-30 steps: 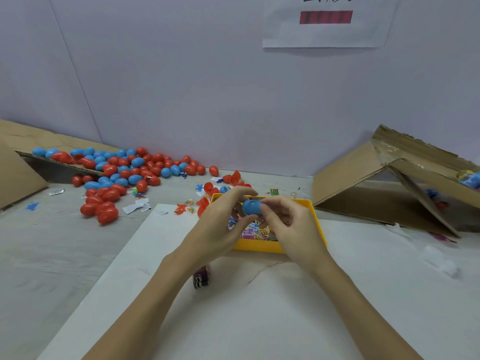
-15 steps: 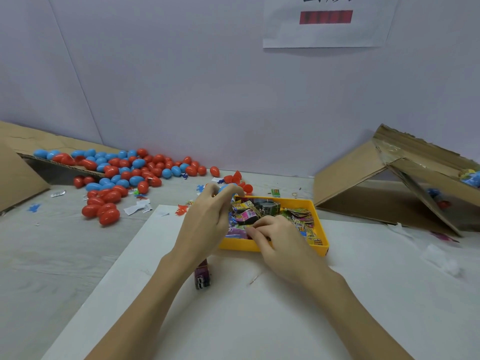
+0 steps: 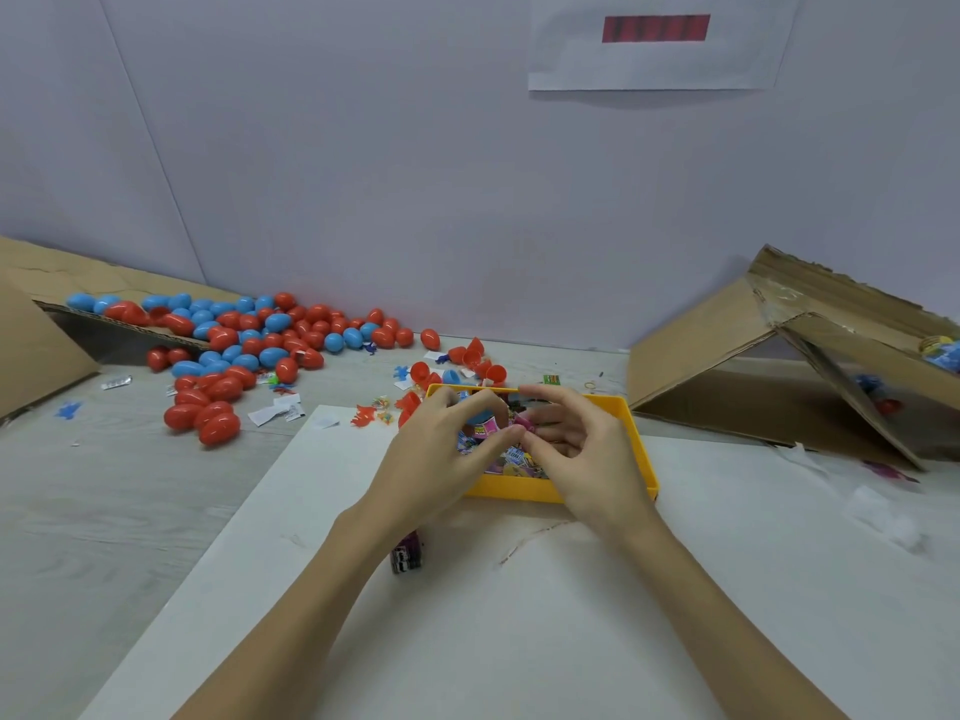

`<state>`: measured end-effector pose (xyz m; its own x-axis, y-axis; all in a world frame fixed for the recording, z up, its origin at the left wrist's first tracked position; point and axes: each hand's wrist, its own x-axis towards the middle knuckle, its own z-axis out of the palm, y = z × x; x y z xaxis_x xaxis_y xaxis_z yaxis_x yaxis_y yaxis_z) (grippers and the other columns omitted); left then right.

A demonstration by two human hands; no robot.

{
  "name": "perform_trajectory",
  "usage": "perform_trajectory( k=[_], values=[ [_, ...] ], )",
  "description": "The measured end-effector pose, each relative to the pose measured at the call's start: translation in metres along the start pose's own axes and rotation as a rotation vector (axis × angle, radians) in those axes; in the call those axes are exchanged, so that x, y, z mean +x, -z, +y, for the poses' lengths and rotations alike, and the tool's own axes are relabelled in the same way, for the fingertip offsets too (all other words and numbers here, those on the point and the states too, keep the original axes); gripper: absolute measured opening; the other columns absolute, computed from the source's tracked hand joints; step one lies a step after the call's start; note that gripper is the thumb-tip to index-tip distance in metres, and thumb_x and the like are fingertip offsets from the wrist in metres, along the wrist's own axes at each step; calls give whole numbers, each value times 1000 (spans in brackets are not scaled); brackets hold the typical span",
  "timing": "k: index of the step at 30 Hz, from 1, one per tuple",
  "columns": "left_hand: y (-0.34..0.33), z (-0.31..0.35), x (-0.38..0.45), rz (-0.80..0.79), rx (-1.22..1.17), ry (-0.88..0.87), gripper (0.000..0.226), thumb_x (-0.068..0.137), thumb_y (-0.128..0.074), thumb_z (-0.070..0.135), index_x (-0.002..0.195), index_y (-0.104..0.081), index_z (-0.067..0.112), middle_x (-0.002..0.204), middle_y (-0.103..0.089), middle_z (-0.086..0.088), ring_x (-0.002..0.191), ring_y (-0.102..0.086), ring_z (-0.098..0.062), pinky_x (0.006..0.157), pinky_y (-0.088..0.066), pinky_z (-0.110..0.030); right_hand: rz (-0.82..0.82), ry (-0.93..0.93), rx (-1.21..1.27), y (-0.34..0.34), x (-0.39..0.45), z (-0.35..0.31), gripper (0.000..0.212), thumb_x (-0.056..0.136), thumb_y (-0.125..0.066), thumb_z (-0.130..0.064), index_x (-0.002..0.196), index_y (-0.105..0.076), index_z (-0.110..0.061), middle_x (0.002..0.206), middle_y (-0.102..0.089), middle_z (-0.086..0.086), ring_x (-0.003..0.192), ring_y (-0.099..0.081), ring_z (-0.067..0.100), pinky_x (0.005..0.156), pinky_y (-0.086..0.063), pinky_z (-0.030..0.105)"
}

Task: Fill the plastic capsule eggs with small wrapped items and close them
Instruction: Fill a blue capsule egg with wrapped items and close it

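- While both hands meet over the yellow tray (image 3: 636,433), the left hand (image 3: 441,459) has its grip curled narrow round a blue capsule half (image 3: 480,415), thumb and fingers holding it just above the tray's far left corner
- Right beside that grip, the right hand (image 3: 582,454) pinches a small pink wrapped item (image 3: 521,423) between thumb and fingertip, its other fingers arched loosely; the item sits at the mouth of the blue half, though I cannot tell whether it is already inside
- Beneath both grips, the tray holds a heap of wrapped items (image 3: 511,457) in printed, many-coloured packets
- Near the left wrist, toward the person, a dark wrapped packet (image 3: 407,556) lies on the white sheet (image 3: 519,641) that covers this part of the bench
- Beyond the grips, just past the tray's far rim, several open red halves (image 3: 480,358) and one open blue half lie on the grey bench (image 3: 104,511), with scraps of paper and tiny coloured bits around them
- Far to the left of the left grip, a large pile of closed red and blue eggs (image 3: 249,340) spreads from a flattened cardboard flap onto the bench
- Well to the right of the right grip, a tipped cardboard box (image 3: 779,366) leans open against the wall
- High above the grips, a white paper notice (image 3: 657,39) with a red bar hangs on the wall
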<state>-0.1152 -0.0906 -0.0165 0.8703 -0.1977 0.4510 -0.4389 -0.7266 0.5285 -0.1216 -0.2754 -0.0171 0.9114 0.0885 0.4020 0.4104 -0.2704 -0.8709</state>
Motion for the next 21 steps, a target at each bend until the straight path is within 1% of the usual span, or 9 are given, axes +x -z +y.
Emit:
perform_trajectory(
  k=[2,5,7,9,11,13,15,18,21],
  values=[
    [1,1,1,-16,-91,-1,31,88,-52,65,103,-64,41,98,-55,13,90,-51,3,71,-46,-22,-11,5,-17,-3,-1,0,50,92,-76,-9,137,-61,-24,110,-71,-5,99,-71,7,86,-61,26],
    [2,4,2,-32,-176,27,15,95,-64,43,106,-67,33,105,-62,2,82,-57,-18,75,-53,-40,-27,1,-57,-5,-1,-1,56,92,-75,-7,142,-57,-25,115,-68,-7,92,-72,7,84,-62,26],
    [2,5,2,-17,-175,35,10,97,-64,37,106,-67,32,107,-62,2,82,-58,-21,74,-53,-39,-33,-10,-75,-4,0,-2,55,93,-73,-8,142,-56,-26,116,-68,-9,92,-72,6,83,-62,27],
    [1,5,1,-3,-142,20,5,96,-64,40,100,-64,38,101,-58,7,82,-54,-8,68,-47,-26,-9,-12,-97,-3,0,-3,46,94,-74,-14,137,-61,-27,115,-68,-11,96,-71,4,83,-62,26],
    [1,3,0,-14,-87,8,2,95,-62,45,97,-60,45,94,-49,12,79,-47,-1,65,-36,-16,13,11,-134,-2,0,-3,30,93,-76,-22,123,-70,-26,111,-71,-13,98,-70,3,83,-61,25],
    [0,0,-1,-37,-17,-11,5,96,-59,48,98,-61,44,91,-43,12,80,-45,-1,64,-35,-16,17,28,-173,-1,0,-3,14,93,-76,-23,106,-76,-24,98,-75,-12,92,-70,3,81,-59,25],
    [-1,-2,-2,-45,48,-35,19,95,-55,54,102,-64,39,91,-40,12,81,-45,-2,64,-40,-21,16,14,-193,-1,0,-2,5,92,-77,-22,97,-77,-22,88,-75,-11,84,-71,4,78,-59,27],
    [-1,-5,0,-33,105,-49,38,86,-42,69,98,-62,39,91,-38,13,81,-45,-3,63,-44,-22,25,-12,-201,-1,0,0,3,93,-76,-22,95,-79,-22,86,-75,-10,83,-70,5,75,-59,25],
    [1,-8,0,-27,146,-39,45,79,-44,77,88,-62,37,97,-41,8,83,-49,-9,64,-51,-27,85,-26,-226,3,1,3,8,93,-75,-24,97,-81,-20,92,-76,-10,88,-69,3,75,-53,13]
  ],
)
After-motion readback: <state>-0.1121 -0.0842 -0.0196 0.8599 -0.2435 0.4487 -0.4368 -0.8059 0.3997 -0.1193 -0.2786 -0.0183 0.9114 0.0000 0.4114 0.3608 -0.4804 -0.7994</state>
